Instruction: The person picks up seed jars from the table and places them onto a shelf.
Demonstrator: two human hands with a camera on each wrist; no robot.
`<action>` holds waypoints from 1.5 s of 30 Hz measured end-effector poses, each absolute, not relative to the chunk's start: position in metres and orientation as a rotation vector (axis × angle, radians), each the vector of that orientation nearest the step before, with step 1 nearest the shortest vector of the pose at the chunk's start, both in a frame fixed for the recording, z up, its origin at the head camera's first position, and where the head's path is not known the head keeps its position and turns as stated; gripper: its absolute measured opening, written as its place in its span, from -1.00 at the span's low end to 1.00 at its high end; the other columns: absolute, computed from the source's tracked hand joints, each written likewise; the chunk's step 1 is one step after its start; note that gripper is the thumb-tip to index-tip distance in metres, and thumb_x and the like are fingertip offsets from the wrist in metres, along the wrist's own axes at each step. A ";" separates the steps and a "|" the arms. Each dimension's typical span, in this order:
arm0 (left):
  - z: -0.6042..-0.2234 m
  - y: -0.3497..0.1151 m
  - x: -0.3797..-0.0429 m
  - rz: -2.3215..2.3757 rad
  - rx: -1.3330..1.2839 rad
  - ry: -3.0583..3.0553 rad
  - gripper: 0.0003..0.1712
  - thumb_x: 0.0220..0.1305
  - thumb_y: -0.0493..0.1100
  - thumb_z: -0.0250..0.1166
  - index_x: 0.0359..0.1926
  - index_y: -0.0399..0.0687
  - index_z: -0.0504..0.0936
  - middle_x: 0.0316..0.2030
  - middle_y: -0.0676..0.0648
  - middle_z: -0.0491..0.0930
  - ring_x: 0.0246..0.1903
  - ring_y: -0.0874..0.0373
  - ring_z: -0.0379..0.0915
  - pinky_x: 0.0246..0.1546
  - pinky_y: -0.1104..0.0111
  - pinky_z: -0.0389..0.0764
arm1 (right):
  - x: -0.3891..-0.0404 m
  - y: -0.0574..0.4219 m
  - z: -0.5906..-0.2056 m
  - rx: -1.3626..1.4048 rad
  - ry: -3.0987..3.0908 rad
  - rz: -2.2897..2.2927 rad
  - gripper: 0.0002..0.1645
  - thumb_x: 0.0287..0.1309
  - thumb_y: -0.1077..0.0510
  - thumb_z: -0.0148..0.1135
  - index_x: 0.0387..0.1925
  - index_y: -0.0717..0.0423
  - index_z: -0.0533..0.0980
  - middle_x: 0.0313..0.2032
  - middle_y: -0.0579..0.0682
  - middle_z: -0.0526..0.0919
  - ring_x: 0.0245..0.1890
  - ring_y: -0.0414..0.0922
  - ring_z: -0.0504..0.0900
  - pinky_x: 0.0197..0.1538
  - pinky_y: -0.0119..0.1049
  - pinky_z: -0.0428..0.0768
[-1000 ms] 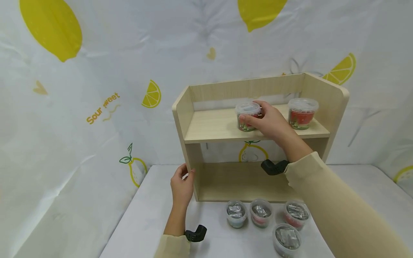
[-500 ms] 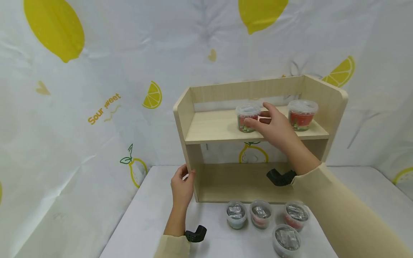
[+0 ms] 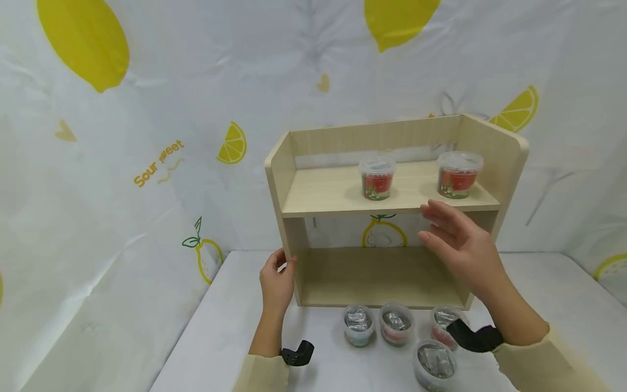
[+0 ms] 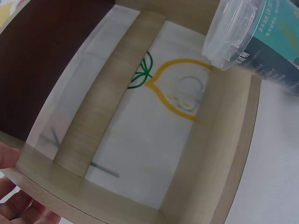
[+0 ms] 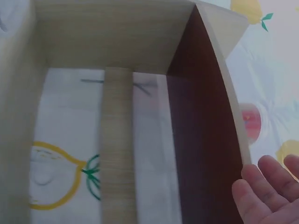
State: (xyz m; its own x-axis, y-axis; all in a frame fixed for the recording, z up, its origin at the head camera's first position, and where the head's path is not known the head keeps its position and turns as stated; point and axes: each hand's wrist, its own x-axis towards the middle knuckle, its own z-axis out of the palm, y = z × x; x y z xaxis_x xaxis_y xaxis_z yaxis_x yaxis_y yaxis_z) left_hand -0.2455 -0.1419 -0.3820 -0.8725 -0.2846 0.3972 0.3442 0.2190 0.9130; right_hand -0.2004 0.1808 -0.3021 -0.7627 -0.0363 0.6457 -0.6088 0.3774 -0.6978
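Observation:
My left hand point(image 3: 277, 280) grips the left side panel of a small two-level wooden shelf point(image 3: 323, 193); in the left wrist view its thumb and fingers point(image 4: 32, 212) lie on either side of the panel's edge. On the upper board stand two clear-lidded plastic tubs with red and green labels, one near the middle point(image 3: 377, 181) and one at the right point(image 3: 458, 177). My right hand point(image 3: 462, 247), holding nothing, hovers in front of the shelf's right part, just below the right tub. Its fingers point(image 5: 275, 170) are spread and relaxed.
Several more lidded tubs stand on the white table before the shelf, among them one at the left point(image 3: 359, 326) and one nearest me point(image 3: 435, 365). A teal-labelled tub point(image 4: 266, 42) looms large in the left wrist view. Behind hangs a lemon-printed cloth point(image 3: 171, 81).
My right hand has let go of the middle tub and drawn back down and to the right. The tub stays on the upper board. My left hand has not moved.

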 end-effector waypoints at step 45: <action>-0.383 -0.143 -0.244 -1.687 -0.085 -2.027 -0.64 0.30 -0.34 0.24 0.09 -0.41 0.57 -0.05 -0.36 0.63 0.04 -0.18 0.57 0.05 0.02 0.62 | -0.185 0.271 -0.474 0.222 -2.811 1.843 -0.11 0.24 0.03 0.25 0.48 0.21 0.11 0.44 0.36 0.14 -0.03 -0.78 0.16 0.22 0.26 0.41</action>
State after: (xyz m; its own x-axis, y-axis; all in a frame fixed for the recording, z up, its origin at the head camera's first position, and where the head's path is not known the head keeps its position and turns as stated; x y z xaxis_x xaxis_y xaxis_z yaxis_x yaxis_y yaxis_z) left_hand -0.2444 -0.1428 -0.3832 -0.8743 -0.2618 0.4087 0.3544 0.2309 0.9061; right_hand -0.1846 0.2708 -0.4742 -0.9658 -0.2315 -0.1165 0.0145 0.4006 -0.9161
